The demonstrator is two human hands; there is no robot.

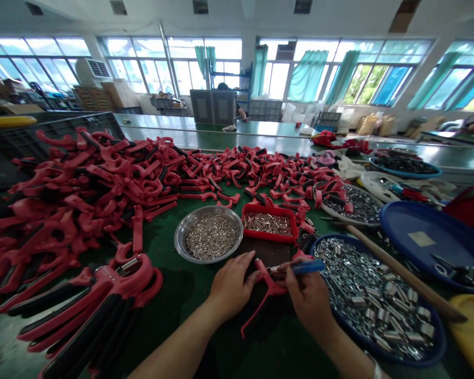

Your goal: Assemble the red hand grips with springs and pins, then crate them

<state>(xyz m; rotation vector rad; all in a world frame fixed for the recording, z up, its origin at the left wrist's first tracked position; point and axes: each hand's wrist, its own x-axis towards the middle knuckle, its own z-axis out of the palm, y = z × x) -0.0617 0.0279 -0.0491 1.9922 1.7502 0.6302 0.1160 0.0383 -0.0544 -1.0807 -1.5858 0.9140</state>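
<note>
Red plastic tool handle (275, 288) lay on dark board (266, 251) on green bench (169, 310), left hand (232, 284) clamped on it; right hand (308, 305) closed round blue-handled screwdriver (308, 267), tip at handle; steel nuts in blue tray (332, 238) just beside.

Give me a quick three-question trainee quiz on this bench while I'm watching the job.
1. Which hand holds the blue-handled tool at the red plastic handle?
2. True or false: the steel bowl stands to the left of the red tray.
3. What fills the round blue tray at the lower right of the view: A, silver metal fittings, or B, red handles?

Key: 1. The right hand. 2. True. 3. A.
</note>
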